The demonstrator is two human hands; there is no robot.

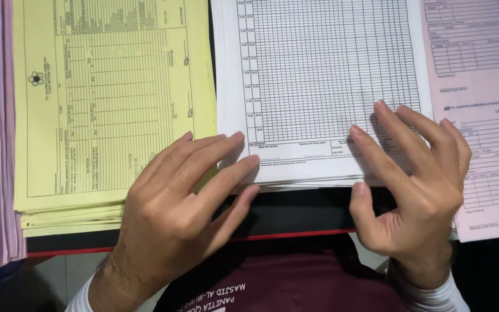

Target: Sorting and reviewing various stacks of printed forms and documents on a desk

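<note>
Both hands, left hand [186, 196] and right hand [417, 173], are resting spread-fingered, gripping nothing, squaring the white form stack [319, 81] beside the yellow form stack [111, 104].

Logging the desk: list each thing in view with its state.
white stack: flat, near edge under both hands
left hand: fingers spread, tips on white stack
right hand: fingertips pressing white stack
yellow stack: flat, untouched
pink stack: flat, untouched

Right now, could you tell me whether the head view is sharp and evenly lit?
Head view: mostly sharp, grid lines on the white stack crisp; even light, no glare; both hands, left and right, cast soft shadows on its near edge; dark below the table edge.
</note>
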